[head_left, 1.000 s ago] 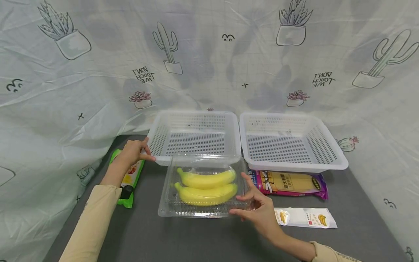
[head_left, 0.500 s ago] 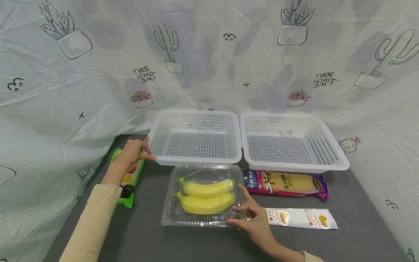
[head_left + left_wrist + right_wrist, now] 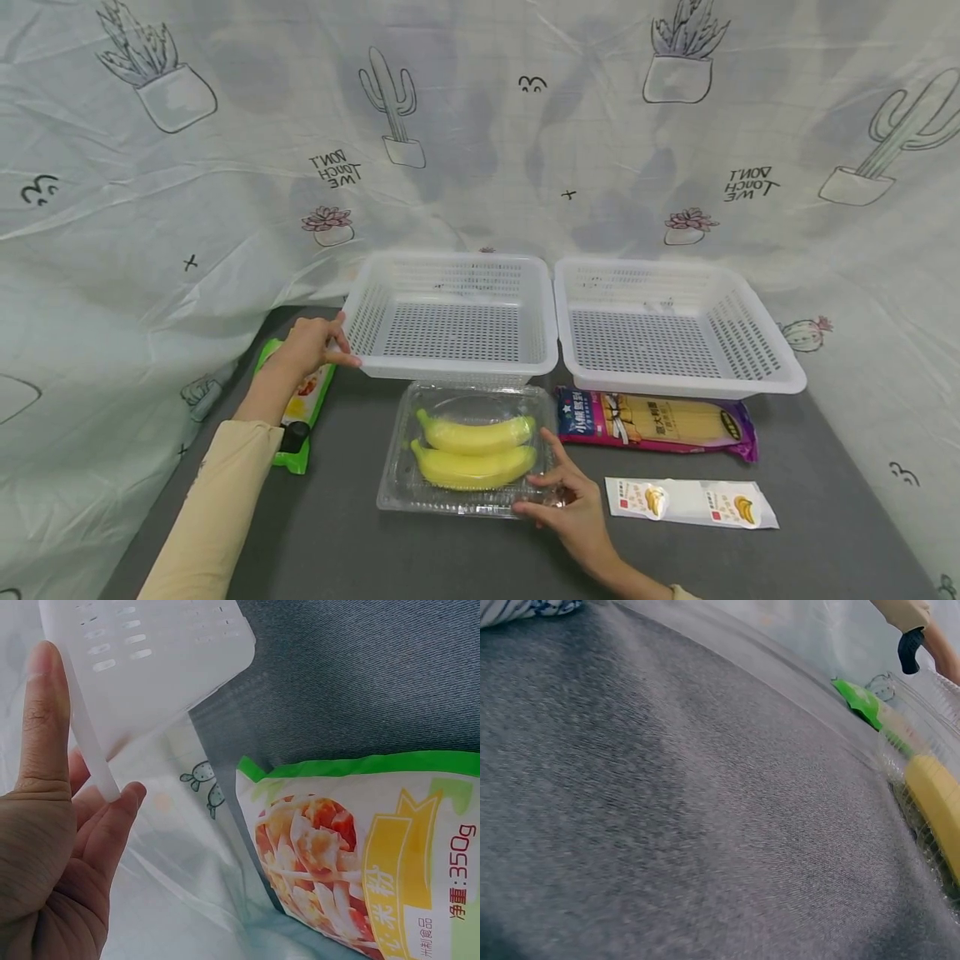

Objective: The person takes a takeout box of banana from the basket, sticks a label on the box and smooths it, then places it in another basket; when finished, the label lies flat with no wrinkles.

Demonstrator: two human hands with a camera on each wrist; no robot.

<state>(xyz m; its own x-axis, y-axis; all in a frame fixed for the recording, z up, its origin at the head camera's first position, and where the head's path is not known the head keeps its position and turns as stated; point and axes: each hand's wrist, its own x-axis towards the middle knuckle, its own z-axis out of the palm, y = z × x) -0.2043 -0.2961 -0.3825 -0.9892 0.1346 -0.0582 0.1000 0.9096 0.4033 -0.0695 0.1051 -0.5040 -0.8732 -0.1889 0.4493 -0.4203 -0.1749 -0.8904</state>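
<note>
My left hand [image 3: 306,345] grips the left rim of a white plastic basket [image 3: 457,369]. In the left wrist view, thumb and fingers of the left hand [image 3: 56,847] pinch the basket rim [image 3: 94,742] from both sides. In front of that basket lies a clear plastic box [image 3: 397,493], lid down, with two yellow bananas [image 3: 476,468] visible inside. My right hand [image 3: 576,510] holds the box by its right side, thumb near the front corner. The right wrist view catches only part of the box [image 3: 897,776] and one banana [image 3: 934,799]; the right hand is out of that frame.
A second white basket [image 3: 682,385] stands close to the first one's right. Before it lie a purple pasta pack [image 3: 667,421] and a white banana-print packet [image 3: 690,502]. A green food bag [image 3: 303,408] lies under the left forearm. Patterned cloth [image 3: 480,150] hangs behind.
The right hand has brought the clear box down and toward me, away from the left basket's front rim, where it overlapped before. The left hand keeps its hold on the basket.
</note>
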